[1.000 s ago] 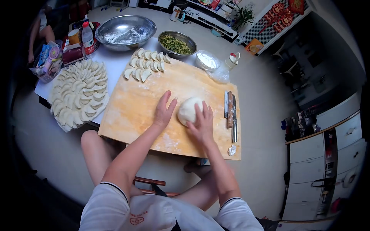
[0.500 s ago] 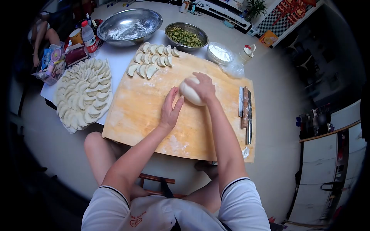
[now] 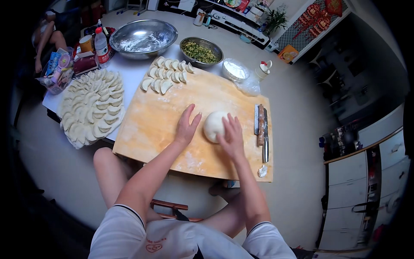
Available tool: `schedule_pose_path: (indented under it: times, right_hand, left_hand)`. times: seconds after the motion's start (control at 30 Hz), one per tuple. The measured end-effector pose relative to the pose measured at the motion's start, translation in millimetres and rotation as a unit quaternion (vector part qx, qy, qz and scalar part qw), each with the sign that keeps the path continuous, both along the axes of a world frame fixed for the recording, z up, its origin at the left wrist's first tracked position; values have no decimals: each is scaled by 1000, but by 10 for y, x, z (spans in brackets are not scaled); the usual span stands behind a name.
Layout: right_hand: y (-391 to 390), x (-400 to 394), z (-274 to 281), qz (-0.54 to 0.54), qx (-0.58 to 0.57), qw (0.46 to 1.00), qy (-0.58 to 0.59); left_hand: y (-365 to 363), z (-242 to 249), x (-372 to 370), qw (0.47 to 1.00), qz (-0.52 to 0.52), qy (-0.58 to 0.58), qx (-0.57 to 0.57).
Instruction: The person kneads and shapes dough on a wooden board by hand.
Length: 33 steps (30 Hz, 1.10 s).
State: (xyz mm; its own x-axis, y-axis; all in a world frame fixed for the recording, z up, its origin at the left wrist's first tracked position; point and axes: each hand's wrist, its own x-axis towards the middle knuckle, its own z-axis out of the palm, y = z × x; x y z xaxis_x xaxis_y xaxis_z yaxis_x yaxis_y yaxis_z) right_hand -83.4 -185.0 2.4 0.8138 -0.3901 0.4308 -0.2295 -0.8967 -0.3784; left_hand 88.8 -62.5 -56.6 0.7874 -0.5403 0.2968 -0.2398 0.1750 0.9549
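A smooth, round ball of white dough [image 3: 212, 126] sits on the floured wooden board [image 3: 151, 125]. My right hand [image 3: 232, 136] rests at its right side, fingers spread, fingertips overlapping the dough. To the left of the ball, my left hand [image 3: 186, 128] is held open with thumb and fingers apart; a gap shows between it and the dough. Rows of crescent dumplings [image 3: 165, 86] lie at the board's far left corner. By the right edge are a rolling pin [image 3: 261, 125] and a knife [image 3: 265, 149] with a metal handle.
Many more dumplings [image 3: 91, 108] cover a cloth-like sheet left of the board. Behind it stand a large metal bowl [image 3: 144, 39], a bowl of chopped green filling [image 3: 199, 52] and a bowl of flour [image 3: 236, 70]. A red-capped bottle [image 3: 101, 46] stands at back left.
The dough ball is nearer to me and looks rounder. My right hand has slid from over its top to its right side, fingers spreading. My left hand has come away from the dough.
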Motion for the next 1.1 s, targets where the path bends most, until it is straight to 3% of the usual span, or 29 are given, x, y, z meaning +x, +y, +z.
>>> schedule_pose_path:
  times: [0.13, 0.23, 0.33, 0.43, 0.57, 0.67, 0.77, 0.87, 1.0, 1.1]
  right_hand:
    - [562, 175, 103, 28, -105, 993, 43]
    - [571, 616, 87, -7, -160, 981, 109]
    - [223, 1062, 66, -34, -77, 987, 136]
    - [-62, 1353, 111, -45, -53, 987, 146]
    - [-505, 1557, 93, -74, 64, 987, 126]
    - [-1027, 1497, -171, -11, 167, 977, 134]
    - [-969, 1126, -33, -1, 318, 945, 83]
    - [-757, 718, -85, 17, 356, 934, -8]
    - [-195, 189, -11, 22, 136, 990, -40]
    - [267, 85, 16, 6, -35, 998, -42]
  left_hand:
    - [94, 138, -50, 998, -36, -44, 40]
    - [45, 14, 3, 998, -11, 32, -59]
    - [52, 63, -35, 994, -11, 44, -104]
    - [90, 99, -37, 998, 1, 18, -56]
    - [36, 61, -31, 999, 8, 3, -38]
    - [26, 5, 3, 999, 16, 15, -37]
    - [-15, -23, 3, 999, 23, 17, -32]
    - [-25, -35, -5, 999, 28, 16, -26]
    - [-44, -74, -1, 999, 25, 16, -24]
    - [-45, -72, -17, 999, 10, 33, -35]
